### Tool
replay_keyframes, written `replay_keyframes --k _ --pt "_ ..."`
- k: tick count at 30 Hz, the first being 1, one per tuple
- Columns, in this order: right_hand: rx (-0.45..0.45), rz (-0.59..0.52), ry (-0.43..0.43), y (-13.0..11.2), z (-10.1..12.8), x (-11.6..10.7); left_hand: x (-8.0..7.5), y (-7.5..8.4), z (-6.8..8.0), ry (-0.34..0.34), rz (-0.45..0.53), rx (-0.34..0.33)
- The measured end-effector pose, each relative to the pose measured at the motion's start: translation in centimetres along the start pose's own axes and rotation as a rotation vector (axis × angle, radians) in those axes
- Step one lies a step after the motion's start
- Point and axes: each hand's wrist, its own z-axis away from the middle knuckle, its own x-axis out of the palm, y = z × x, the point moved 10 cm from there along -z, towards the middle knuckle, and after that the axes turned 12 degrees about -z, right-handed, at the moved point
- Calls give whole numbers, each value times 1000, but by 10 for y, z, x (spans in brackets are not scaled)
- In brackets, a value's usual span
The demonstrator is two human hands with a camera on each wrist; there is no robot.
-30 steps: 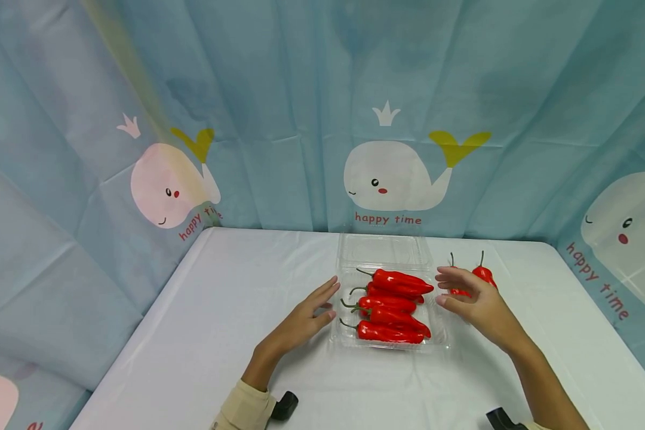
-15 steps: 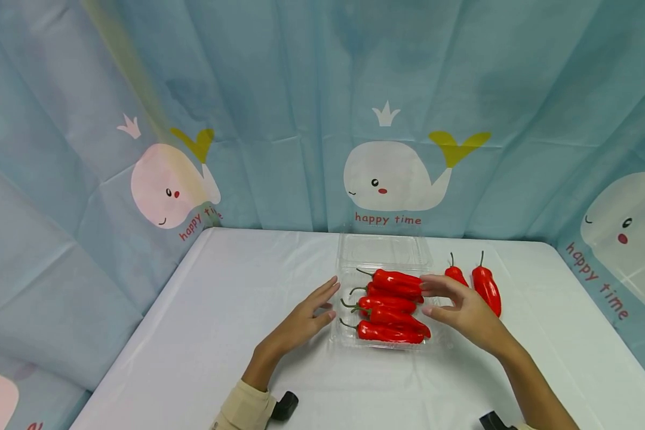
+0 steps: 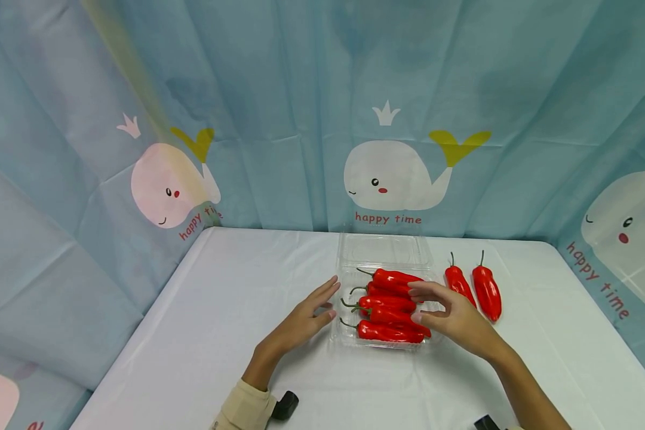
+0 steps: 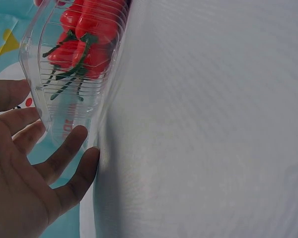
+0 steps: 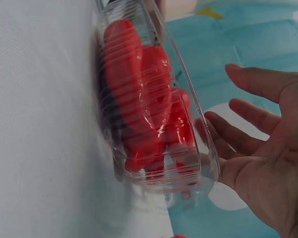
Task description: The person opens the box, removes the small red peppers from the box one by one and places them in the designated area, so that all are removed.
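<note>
Several red peppers (image 3: 391,331) with thin green stems lie side by side in a clear plastic box (image 3: 349,341), whose lid (image 3: 384,248) is folded back behind it. My left hand (image 3: 301,319) is at the box's left side, fingers extended; in the left wrist view its fingertips are right at the clear wall (image 4: 32,64). Over the right side of the box, my right hand (image 3: 459,319) has its fingers and thumb spread apart with nothing between them. It hides the right ends of some peppers in the head view.
Two more red peppers, one nearer (image 3: 458,283) and one farther right (image 3: 486,292), lie on the white cloth (image 3: 236,286) right of the box. Behind the table hangs a blue curtain (image 3: 279,119) with whale prints.
My right hand has moved left and slightly toward me, from beside the two loose peppers to over the box's right side. My left hand and the box have stayed put.
</note>
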Motion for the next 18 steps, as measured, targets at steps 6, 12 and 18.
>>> replay_keyframes --k 6,12,18 --pt "28 23 2 5 0 6 0 -1 0 0 4 -1" --pt "36 36 -19 7 -1 12 0 -1 -1 1 -1 -15" --pt "46 32 -66 12 -1 21 1 0 0 1 2 -12"
